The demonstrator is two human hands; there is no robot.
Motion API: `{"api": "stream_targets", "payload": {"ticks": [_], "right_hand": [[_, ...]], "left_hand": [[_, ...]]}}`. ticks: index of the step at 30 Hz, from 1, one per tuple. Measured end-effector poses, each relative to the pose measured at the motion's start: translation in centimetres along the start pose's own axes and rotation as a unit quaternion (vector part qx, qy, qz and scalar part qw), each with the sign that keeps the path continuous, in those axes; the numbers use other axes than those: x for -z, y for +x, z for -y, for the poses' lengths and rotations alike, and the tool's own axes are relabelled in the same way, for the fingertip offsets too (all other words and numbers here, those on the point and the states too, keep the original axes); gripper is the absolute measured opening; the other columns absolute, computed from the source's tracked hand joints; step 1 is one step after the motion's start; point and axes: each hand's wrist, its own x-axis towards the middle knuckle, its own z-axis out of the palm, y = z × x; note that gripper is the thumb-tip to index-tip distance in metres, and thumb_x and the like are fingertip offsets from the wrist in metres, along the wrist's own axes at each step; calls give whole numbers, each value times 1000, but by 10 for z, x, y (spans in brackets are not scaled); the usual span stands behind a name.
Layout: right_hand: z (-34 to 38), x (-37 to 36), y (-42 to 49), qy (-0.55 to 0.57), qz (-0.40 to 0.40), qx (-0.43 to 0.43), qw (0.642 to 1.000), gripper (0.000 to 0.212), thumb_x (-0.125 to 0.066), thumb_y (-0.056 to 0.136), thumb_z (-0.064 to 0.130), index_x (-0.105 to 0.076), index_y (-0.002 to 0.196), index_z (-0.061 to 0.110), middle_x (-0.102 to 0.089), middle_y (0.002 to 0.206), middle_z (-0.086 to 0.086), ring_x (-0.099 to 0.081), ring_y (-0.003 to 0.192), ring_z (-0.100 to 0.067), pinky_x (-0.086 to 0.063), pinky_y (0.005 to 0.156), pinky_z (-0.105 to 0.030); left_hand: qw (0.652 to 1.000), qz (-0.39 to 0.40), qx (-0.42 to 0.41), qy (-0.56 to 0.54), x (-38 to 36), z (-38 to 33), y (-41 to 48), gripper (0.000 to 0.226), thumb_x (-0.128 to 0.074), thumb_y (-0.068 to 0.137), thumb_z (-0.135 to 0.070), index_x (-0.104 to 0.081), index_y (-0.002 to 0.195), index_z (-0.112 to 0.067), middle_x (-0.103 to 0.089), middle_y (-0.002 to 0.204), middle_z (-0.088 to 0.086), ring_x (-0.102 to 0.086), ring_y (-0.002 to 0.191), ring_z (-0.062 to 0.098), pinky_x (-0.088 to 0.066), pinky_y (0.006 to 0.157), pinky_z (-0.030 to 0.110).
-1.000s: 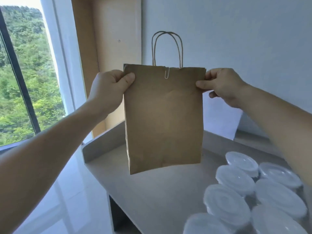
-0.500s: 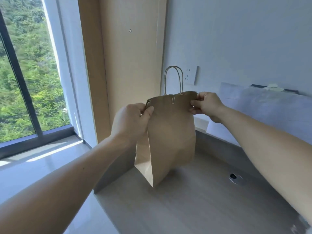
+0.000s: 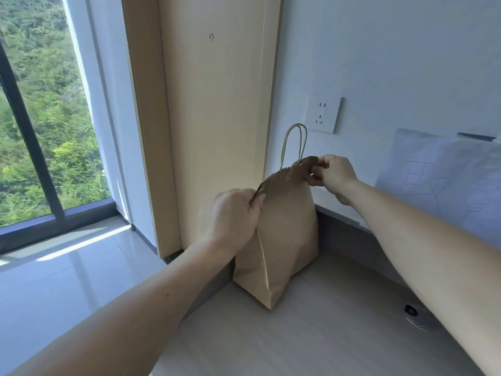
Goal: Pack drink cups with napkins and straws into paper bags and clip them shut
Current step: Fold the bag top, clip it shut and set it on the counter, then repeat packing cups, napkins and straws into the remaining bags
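A brown paper bag (image 3: 284, 234) with twisted paper handles (image 3: 294, 145) stands on the grey counter (image 3: 311, 329) in its far left corner. A metal paper clip (image 3: 289, 174) holds its flattened top edge together. My left hand (image 3: 230, 213) pinches the near end of that top edge. At the far end of the same edge, my right hand (image 3: 334, 175) pinches the paper. What is inside the bag is hidden. No cups, napkins or straws are in view.
A beige wall panel (image 3: 217, 131) rises right behind the bag, and a wall socket (image 3: 324, 115) sits above it. A round metal grommet (image 3: 414, 313) is set in the counter at the right. White plastic-wrapped items (image 3: 447, 180) lean on the back wall. The counter's left edge drops to the floor.
The clipped bag came down from mid-air and now stands on the counter's far left corner. Both hands kept hold of its top edge. The lidded cups have left the view.
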Motion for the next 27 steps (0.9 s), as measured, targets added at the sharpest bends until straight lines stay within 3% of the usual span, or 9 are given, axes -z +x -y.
{"api": "stream_targets", "payload": {"ticks": [6,10,12,14,15,17,20,22,27], "right_hand": [[-8,0,2,12,-18,-10,1000,18,-53,94,-3,-63,87,11,-70,90,-8,-72,69,-22,-60,83,-42],[-5,2,-6,16,-24,-18,999,14,-57,94,1,-63,89,13,-72,100,-13,-73,66,-18,-61,72,-32],[-2,6,-13,15,-22,-29,999,12,-58,95,4,-63,103,11,-69,107,-10,-73,70,-17,-61,70,-32],[0,12,-24,0,-15,-46,999,30,-58,96,7,-56,125,5,-63,117,-10,-72,81,-21,-61,75,-35],[2,15,-32,-12,-7,-53,999,37,-59,95,9,-52,132,4,-60,121,-10,-70,86,-22,-61,77,-36],[5,26,-51,-50,20,-59,997,46,-62,94,16,-48,136,3,-56,125,-8,-67,94,-23,-60,81,-37],[11,52,-82,-136,79,-62,986,54,-64,94,26,-45,141,7,-50,134,-4,-64,103,-25,-55,93,-45],[15,73,-104,-189,121,-56,973,57,-64,94,31,-43,143,9,-47,140,-2,-60,113,-27,-51,98,-45],[22,142,-173,-300,190,-40,934,67,-65,90,49,-43,144,17,-44,147,1,-46,131,-19,-40,109,-39]], "left_hand": [[1000,-12,-6,-4,-11,4,6,38,-52,98,-41,-64,73,-14,-46,51,-3,-51,63,24,-39,58,32],[1000,-19,5,-4,-13,8,5,36,-53,95,-44,-65,74,-18,-60,59,-2,-56,64,22,-46,61,34],[1000,-12,19,-2,-14,5,6,32,-54,92,-43,-63,73,-19,-65,66,-4,-59,69,21,-47,61,33],[1000,-10,24,-15,-13,0,7,16,-57,88,-41,-65,86,-27,-67,82,-10,-63,81,20,-44,61,28],[1000,-14,15,-12,-13,-2,7,21,-59,87,-39,-64,106,-31,-66,98,-10,-61,94,19,-43,66,27],[1000,-16,-9,13,-12,-8,5,62,-64,84,-37,-41,142,-29,-50,137,-4,-46,124,23,-41,92,36],[995,-36,-57,71,-6,-35,-5,79,-65,81,-36,-26,149,-24,-27,155,0,-19,144,24,-19,115,45],[990,11,-85,111,-4,-58,-15,75,-62,82,-39,-28,147,-23,-24,156,0,-13,147,23,-14,117,44],[976,136,-115,129,-6,-132,-50,64,-55,85,-42,-38,144,-22,-32,153,1,-21,144,26,-23,113,44]]}}
